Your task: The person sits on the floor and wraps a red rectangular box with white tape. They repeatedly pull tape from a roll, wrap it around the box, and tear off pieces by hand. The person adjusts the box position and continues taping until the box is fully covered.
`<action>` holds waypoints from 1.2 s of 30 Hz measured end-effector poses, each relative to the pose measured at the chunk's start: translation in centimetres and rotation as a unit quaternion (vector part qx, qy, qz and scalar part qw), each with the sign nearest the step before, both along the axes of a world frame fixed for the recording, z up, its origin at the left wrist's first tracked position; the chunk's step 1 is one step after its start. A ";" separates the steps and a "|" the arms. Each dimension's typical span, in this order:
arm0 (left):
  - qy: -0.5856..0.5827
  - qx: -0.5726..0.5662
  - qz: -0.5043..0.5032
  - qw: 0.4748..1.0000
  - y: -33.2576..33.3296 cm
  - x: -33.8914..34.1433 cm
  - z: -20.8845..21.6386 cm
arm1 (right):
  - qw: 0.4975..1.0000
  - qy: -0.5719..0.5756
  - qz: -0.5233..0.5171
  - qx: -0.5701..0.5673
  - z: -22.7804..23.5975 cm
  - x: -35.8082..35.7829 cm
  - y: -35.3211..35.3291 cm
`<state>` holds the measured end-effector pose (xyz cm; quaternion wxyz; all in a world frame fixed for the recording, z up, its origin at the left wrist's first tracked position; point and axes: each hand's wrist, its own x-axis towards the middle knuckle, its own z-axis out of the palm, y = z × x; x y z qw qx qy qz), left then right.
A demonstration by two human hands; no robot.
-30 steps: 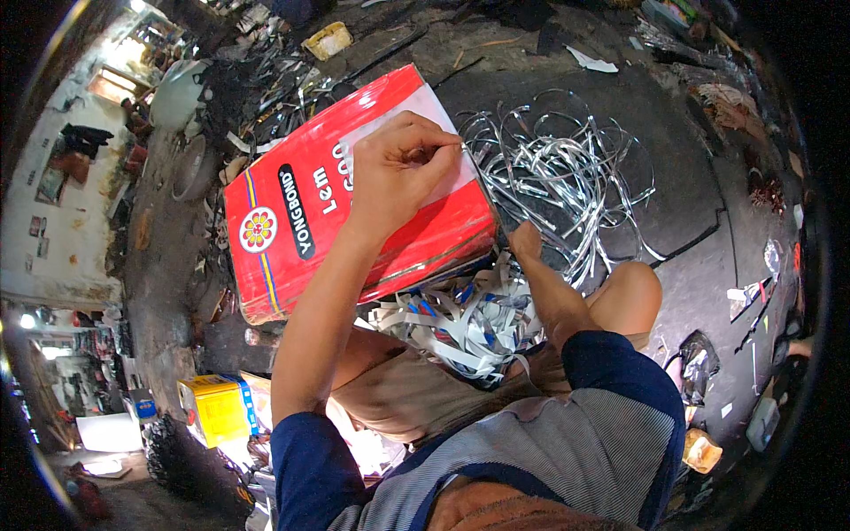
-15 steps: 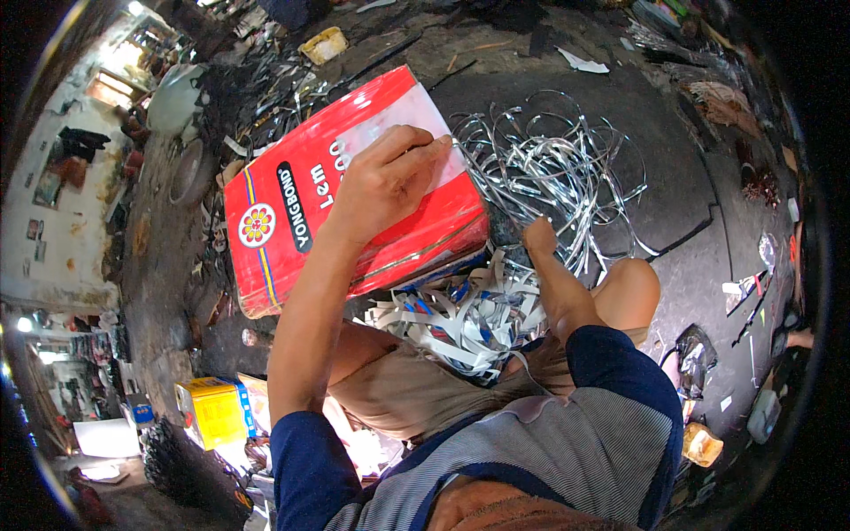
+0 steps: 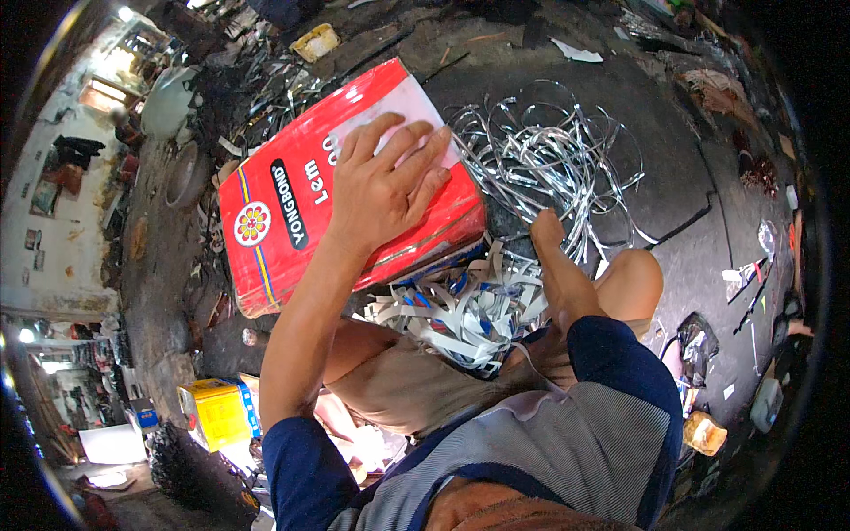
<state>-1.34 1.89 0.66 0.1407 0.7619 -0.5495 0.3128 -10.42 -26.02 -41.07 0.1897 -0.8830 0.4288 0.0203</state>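
A large red rectangular tin [image 3: 332, 257] lies on its side on the dark floor in front of me. My left hand [image 3: 385, 181] lies palm down on its upper face, over a pale patch, with the fingers spread. To the right of the tin, my right hand [image 3: 546, 232] is closed at the near edge of a tangle of shiny silver strips [image 3: 567, 164]. Its fingertips are hidden, so I cannot make out what is in them. Between my legs, against the tin's near side, sits a heap of white and blue cut strips [image 3: 469, 323].
At the far left back is a yellow tray [image 3: 317, 42]. A yellow box [image 3: 217, 414] stands by my left side, and a black plastic bag [image 3: 696, 350] lies at my right. Scraps litter the floor, including a white piece [image 3: 575, 50] at the back.
My left hand has gone from bunched fingers near the tin's right edge to spread fingers lying on the face. My right hand has barely shifted.
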 end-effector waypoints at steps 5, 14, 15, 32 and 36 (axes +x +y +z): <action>-0.033 0.041 0.052 0.997 0.7 0.3 -0.6 | 0.992 -0.035 -0.055 0.105 -1.6 -1.1 -0.6; 0.150 0.024 -0.003 0.988 -1.9 -1.2 0.7 | 0.975 -0.148 -0.089 0.143 -3.1 -1.4 -0.8; 0.154 0.021 -0.003 0.988 -1.7 -1.4 0.7 | 0.995 0.012 0.074 0.068 -3.4 -1.1 -0.3; 0.148 -0.023 -0.016 0.989 -0.3 0.0 -0.7 | 0.991 -0.117 0.057 0.044 9.3 -1.9 9.6; 0.137 -0.005 -0.010 0.990 -0.2 -0.5 -0.5 | 0.968 -0.241 0.068 -0.006 21.7 -3.9 8.0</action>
